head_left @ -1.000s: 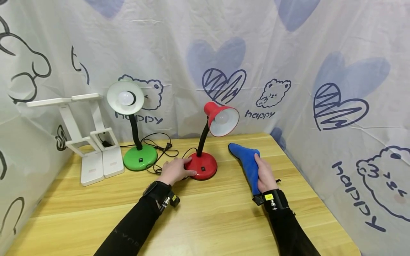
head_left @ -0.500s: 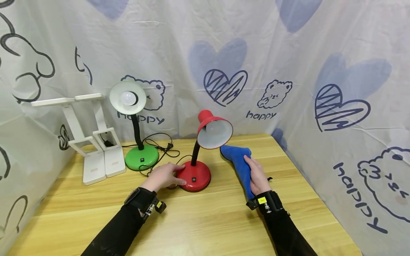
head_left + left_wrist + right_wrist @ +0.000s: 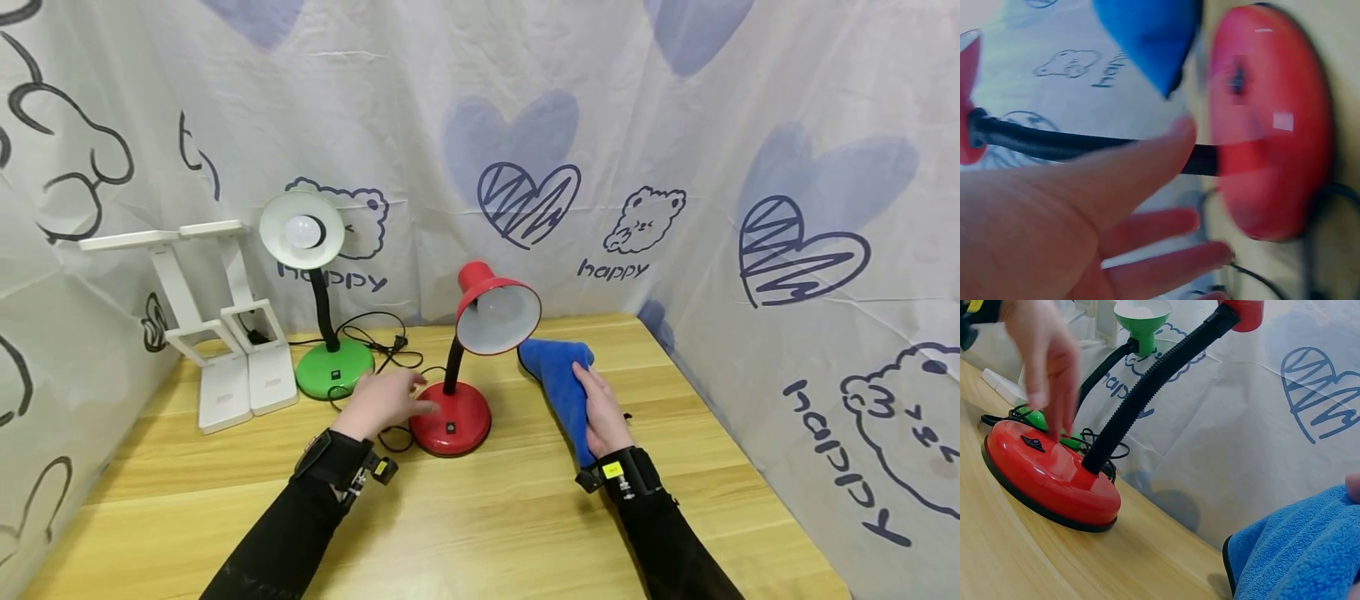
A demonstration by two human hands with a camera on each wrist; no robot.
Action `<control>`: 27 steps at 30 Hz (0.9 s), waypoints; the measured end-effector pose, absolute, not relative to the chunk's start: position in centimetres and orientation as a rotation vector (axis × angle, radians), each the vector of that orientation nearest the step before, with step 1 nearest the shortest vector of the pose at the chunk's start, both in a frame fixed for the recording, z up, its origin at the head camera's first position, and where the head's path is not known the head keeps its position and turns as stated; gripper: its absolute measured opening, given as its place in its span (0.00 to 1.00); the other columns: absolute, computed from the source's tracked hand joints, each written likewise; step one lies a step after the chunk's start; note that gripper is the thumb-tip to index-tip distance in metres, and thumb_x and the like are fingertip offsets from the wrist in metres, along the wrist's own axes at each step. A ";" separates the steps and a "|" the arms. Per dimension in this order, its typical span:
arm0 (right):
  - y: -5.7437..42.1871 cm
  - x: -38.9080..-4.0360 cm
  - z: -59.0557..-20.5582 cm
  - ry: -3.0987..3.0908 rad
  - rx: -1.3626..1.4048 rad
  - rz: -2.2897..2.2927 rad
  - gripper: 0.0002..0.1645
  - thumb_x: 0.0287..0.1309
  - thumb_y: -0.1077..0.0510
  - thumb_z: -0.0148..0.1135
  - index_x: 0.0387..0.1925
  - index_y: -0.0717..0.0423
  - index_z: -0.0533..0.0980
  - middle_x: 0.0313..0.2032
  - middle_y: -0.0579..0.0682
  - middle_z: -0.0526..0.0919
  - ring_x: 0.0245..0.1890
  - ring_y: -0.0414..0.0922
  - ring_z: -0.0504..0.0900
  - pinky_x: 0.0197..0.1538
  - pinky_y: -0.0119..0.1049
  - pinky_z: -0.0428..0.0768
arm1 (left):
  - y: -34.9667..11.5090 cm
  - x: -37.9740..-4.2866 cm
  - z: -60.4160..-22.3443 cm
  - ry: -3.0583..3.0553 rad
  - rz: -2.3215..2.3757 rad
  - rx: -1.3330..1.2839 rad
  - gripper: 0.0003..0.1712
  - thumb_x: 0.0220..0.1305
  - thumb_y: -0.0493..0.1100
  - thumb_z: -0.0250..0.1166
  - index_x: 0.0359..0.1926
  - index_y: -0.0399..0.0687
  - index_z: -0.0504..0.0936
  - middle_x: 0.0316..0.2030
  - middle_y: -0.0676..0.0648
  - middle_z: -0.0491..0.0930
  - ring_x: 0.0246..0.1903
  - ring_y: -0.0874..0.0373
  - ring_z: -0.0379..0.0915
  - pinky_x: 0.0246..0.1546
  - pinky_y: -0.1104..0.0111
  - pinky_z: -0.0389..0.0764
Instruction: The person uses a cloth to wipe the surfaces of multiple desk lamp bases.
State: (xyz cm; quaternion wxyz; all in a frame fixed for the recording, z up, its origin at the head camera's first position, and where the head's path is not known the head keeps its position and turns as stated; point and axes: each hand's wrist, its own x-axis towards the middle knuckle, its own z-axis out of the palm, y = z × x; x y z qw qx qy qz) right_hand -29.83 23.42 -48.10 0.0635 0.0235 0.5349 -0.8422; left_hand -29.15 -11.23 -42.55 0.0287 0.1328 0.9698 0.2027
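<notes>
A red desk lamp (image 3: 460, 433) with a black flexible neck stands on the table, its white-lined shade tipped toward the right. My left hand (image 3: 381, 402) hovers over the left side of the lamp's round base, fingers loosely spread and holding nothing; the left wrist view has its fingers (image 3: 1154, 256) apart from the blurred base. To the right of the lamp, my right hand (image 3: 606, 414) grips a blue cloth (image 3: 557, 371) with dark edging, which hangs in a folded bundle. Up close, the right wrist view brings out the cloth's fluffy pile (image 3: 1304, 540).
A green desk lamp (image 3: 324, 371) stands behind and left of the red one, with a loose black cord (image 3: 386, 354) and plug beside it. Further left are two white folding lamps (image 3: 225, 392). A printed curtain (image 3: 420, 108) closes off the table's back and sides.
The red lamp has slid left and nearer to me, moved by my left hand, which has since let go of its base. My right hand has shifted slightly left with the blue cloth.
</notes>
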 end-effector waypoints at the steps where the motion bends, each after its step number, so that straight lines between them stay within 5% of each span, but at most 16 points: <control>1: 23.4 -29.8 -48.1 1.619 0.067 -2.542 0.39 0.68 0.42 0.54 0.74 0.44 0.54 0.72 0.43 0.59 0.70 0.42 0.62 0.67 0.36 0.65 | -10.9 -29.4 -42.1 2.992 0.711 0.407 0.33 0.54 0.64 0.69 0.55 0.51 0.81 0.50 0.47 0.83 0.50 0.50 0.78 0.56 0.46 0.67; 7: 23.1 -29.7 -48.1 1.644 0.077 -2.521 0.40 0.66 0.40 0.56 0.74 0.44 0.54 0.71 0.43 0.60 0.69 0.42 0.62 0.64 0.34 0.68 | -8.8 -31.2 -41.1 2.878 1.247 0.547 0.32 0.63 0.63 0.62 0.65 0.60 0.70 0.61 0.52 0.74 0.61 0.52 0.70 0.59 0.53 0.72; 14: 22.7 -29.6 -48.1 1.672 0.065 -2.506 0.36 0.67 0.42 0.56 0.72 0.46 0.59 0.70 0.44 0.62 0.68 0.42 0.64 0.63 0.35 0.70 | -7.5 -32.7 -42.6 2.863 1.370 0.717 0.18 0.71 0.53 0.57 0.59 0.63 0.72 0.47 0.54 0.79 0.47 0.58 0.77 0.49 0.59 0.78; 21: 21.1 -29.5 -48.0 1.971 -0.090 -2.357 0.31 0.68 0.42 0.54 0.63 0.56 0.70 0.63 0.55 0.72 0.61 0.51 0.72 0.57 0.37 0.74 | -7.8 -33.4 -43.2 2.842 1.419 0.705 0.14 0.70 0.52 0.58 0.54 0.60 0.75 0.42 0.54 0.80 0.42 0.59 0.77 0.47 0.60 0.78; 24: 20.0 -29.5 -47.8 2.127 -0.183 -2.242 0.30 0.68 0.41 0.54 0.63 0.53 0.72 0.61 0.49 0.75 0.60 0.46 0.74 0.56 0.33 0.74 | -8.0 -33.6 -43.3 2.817 1.435 0.696 0.13 0.70 0.52 0.58 0.52 0.58 0.76 0.42 0.51 0.81 0.42 0.58 0.77 0.47 0.61 0.78; 27: 18.8 -29.7 -47.6 2.264 -0.280 -2.132 0.27 0.68 0.41 0.53 0.54 0.58 0.76 0.49 0.45 0.78 0.50 0.41 0.75 0.51 0.31 0.72 | -8.1 -33.7 -43.4 2.802 1.445 0.694 0.13 0.70 0.54 0.57 0.49 0.57 0.76 0.41 0.49 0.82 0.41 0.57 0.77 0.46 0.61 0.78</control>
